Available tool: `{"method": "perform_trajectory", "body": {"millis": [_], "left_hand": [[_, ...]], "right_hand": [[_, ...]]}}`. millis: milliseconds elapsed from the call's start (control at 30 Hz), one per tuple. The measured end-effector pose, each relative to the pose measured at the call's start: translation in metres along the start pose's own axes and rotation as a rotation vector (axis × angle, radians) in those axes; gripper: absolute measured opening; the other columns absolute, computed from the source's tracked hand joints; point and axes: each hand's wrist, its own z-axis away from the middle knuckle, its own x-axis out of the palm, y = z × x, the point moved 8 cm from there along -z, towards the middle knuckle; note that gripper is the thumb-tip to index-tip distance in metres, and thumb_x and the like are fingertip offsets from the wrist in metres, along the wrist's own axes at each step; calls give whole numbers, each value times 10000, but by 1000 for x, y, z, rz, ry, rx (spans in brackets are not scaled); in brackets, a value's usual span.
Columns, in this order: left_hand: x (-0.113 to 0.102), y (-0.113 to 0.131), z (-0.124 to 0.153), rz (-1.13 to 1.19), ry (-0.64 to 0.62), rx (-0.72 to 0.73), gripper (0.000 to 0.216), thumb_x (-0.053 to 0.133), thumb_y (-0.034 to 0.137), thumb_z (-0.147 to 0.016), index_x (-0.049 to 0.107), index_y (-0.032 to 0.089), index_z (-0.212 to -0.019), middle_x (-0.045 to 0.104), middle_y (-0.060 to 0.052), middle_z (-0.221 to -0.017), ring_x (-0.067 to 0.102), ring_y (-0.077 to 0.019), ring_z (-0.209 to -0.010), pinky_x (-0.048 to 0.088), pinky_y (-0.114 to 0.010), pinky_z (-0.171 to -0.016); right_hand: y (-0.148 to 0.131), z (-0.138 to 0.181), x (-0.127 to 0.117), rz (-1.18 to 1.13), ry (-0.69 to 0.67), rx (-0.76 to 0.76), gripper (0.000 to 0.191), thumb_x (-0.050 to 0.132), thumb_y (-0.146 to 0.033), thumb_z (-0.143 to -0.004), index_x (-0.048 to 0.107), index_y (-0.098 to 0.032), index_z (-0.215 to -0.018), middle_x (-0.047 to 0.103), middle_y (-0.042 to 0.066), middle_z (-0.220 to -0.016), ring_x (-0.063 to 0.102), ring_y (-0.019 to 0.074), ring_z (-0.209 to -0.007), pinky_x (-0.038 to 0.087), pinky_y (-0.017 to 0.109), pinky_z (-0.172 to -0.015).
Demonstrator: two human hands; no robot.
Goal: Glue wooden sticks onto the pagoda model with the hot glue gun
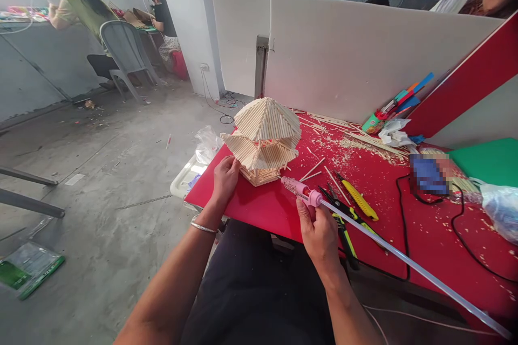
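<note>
A model pavilion [265,124] built of thin wooden sticks, with a two-tiered roof, stands at the near left corner of the red table. My left hand [227,177] is closed at the model's lower left edge, its fingertips partly hidden against the sticks. In my right hand [319,232] is a pink hot glue gun [297,188], its nozzle pointing left at the model's base. A long clear glue stick [399,253] runs out of the gun's back towards the lower right. Whether the nozzle touches the base I cannot tell.
On the red table [429,232] lie a yellow utility knife [358,199], pliers [346,240], loose sticks [324,118] and wood crumbs. A black cable [400,215] crosses the right side. A white panel [356,59] stands behind. Two people sit at far left.
</note>
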Motion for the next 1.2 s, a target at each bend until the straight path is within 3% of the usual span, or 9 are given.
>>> {"method": "perform_trajectory", "body": {"millis": [267,667,867,1200], "left_hand": [[0,0,0,8,-1,-2,253,492,305,-817,598,179,-625,670,-17,-753,596,-170,-728,414,-262,-652],[0,-2,-1,-2,3,0,241,500,312,-818,648,179,-682,688,-24,-798,607,-182,-768,425,-272,-692],[0,-1,0,-11,-4,3,274,492,331,-824,595,185,-616,645,-10,-706,576,-169,-701,400,-267,-641],[1,-3,-1,-23,-1,-10,268,488,343,-819,627,185,-652,662,-21,-728,584,-177,-719,411,-259,-631]], "right_hand": [[-2,-1,-2,2,16,-10,532,424,-569,-932,680,-115,-1038,720,172,-998,678,236,-886,501,323,-771],[-1,0,0,-13,6,15,543,423,-590,-922,688,-123,-1003,726,163,-924,677,238,-836,504,330,-751],[0,-1,0,1,31,-7,553,421,-587,-926,690,-110,-1003,726,166,-934,679,241,-844,495,325,-743],[-1,0,0,18,23,-17,532,428,-580,-927,692,-121,-985,730,149,-913,676,230,-811,484,313,-721]]}}
